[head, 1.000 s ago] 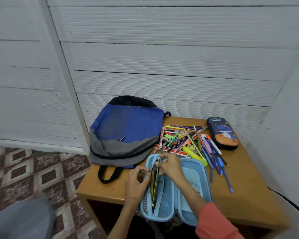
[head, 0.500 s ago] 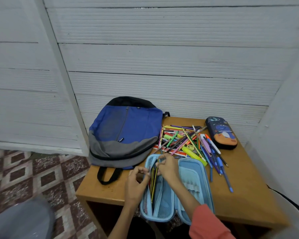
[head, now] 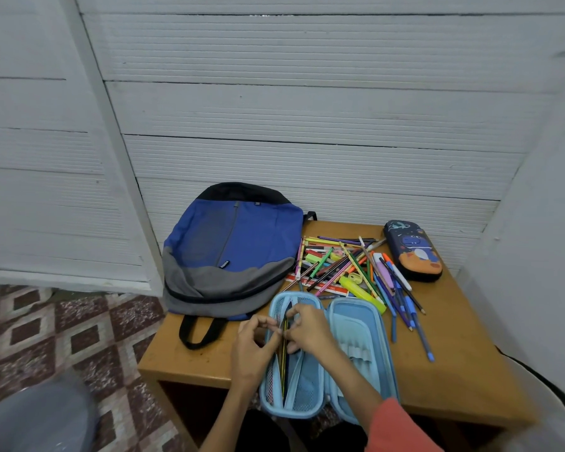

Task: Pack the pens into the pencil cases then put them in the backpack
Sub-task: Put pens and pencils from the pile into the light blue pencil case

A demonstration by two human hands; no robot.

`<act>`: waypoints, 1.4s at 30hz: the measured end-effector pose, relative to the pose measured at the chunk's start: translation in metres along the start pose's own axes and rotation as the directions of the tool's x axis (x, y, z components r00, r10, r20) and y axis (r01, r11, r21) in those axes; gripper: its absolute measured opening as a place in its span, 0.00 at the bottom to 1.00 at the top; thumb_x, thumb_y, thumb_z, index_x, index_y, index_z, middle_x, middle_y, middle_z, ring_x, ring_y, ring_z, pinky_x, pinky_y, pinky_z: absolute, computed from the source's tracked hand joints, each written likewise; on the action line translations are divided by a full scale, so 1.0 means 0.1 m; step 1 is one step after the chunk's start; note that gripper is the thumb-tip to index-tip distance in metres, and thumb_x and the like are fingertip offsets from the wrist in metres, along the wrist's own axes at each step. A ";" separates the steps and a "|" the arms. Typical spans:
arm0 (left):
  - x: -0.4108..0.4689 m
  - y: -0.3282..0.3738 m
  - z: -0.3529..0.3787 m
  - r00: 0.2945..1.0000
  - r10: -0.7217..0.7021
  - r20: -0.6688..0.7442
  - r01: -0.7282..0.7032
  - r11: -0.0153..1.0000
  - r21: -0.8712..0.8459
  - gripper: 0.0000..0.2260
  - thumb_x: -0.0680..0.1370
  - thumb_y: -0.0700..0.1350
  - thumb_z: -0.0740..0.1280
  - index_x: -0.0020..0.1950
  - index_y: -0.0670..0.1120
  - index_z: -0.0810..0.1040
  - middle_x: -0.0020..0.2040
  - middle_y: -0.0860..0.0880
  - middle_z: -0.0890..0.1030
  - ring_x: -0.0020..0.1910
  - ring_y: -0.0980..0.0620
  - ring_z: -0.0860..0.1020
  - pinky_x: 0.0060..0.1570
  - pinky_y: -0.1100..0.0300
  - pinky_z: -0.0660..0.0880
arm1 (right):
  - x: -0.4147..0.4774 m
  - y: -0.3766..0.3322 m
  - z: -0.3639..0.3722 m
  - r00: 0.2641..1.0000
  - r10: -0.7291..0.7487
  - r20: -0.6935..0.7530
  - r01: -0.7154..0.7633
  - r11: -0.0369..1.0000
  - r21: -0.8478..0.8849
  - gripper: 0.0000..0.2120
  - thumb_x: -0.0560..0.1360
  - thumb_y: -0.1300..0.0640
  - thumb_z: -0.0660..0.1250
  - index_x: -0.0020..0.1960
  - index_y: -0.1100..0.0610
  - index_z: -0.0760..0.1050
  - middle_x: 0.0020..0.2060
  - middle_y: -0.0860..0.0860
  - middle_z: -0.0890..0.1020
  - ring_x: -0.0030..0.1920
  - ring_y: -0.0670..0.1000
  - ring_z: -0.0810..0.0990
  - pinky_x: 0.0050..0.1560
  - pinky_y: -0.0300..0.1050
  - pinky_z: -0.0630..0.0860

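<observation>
A light blue pencil case (head: 359,353) lies open at the table's near edge. My left hand (head: 253,349) pinches the mesh pocket's edge on the case's left half. My right hand (head: 309,331) grips pencils (head: 284,363) that stand lengthwise in that pocket. A heap of coloured pens and pencils (head: 349,265) lies behind the case. A dark dinosaur-print pencil case (head: 411,249) sits closed at the back right. The blue and grey backpack (head: 232,252) lies flat at the table's left.
The small wooden table (head: 460,363) stands against a white ribbed wall, with another white wall close on the right. A few blue pens (head: 415,321) lie loose right of the open case. Patterned floor tiles are at the left.
Both hands stay at the mesh pocket; the pencils have slid deeper into it, and my left fingers have closed in on the pocket's edge.
</observation>
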State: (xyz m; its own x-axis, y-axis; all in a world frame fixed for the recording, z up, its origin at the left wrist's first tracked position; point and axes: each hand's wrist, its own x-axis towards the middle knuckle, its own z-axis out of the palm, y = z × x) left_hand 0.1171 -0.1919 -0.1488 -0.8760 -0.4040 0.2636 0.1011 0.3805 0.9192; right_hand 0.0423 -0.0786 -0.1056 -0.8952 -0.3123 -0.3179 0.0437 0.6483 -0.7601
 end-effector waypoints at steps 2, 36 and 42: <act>0.00 0.00 0.00 1.000 0.001 0.011 -0.001 1.000 0.029 0.09 0.70 0.42 0.74 0.41 0.55 0.77 0.42 0.60 0.80 0.49 0.56 0.76 0.48 0.62 0.71 | -0.01 0.01 0.01 1.000 -0.013 -0.008 0.013 1.000 0.003 0.16 0.75 0.65 0.69 0.61 0.58 0.71 0.39 0.58 0.81 0.25 0.49 0.80 0.35 0.46 0.81; -0.01 0.02 -0.01 0.999 -0.039 0.004 0.039 0.997 0.067 0.12 0.67 0.40 0.75 0.40 0.56 0.77 0.44 0.58 0.79 0.49 0.60 0.75 0.49 0.60 0.74 | 0.38 0.81 -1.41 0.876 -0.214 -0.432 -0.010 0.888 -0.460 0.13 0.77 0.63 0.64 0.60 0.59 0.78 0.53 0.59 0.82 0.52 0.60 0.80 0.45 0.52 0.78; 0.01 0.00 -0.01 1.000 -0.013 0.000 0.013 0.996 0.084 0.12 0.67 0.40 0.75 0.40 0.56 0.77 0.45 0.63 0.78 0.48 0.59 0.75 0.49 0.56 0.75 | 0.39 0.79 -1.40 0.841 -0.092 -0.532 -0.100 0.942 -0.320 0.11 0.77 0.65 0.63 0.58 0.61 0.78 0.49 0.61 0.83 0.50 0.61 0.79 0.39 0.45 0.69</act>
State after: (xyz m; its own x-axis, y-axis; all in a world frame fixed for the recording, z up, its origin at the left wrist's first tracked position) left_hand 0.1172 -0.1931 -0.1479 -0.8775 -0.4087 0.2511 0.0493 0.4439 0.8947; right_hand -0.0510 0.0572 -0.0984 -0.9934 0.0474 0.1041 -0.0115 0.8643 -0.5028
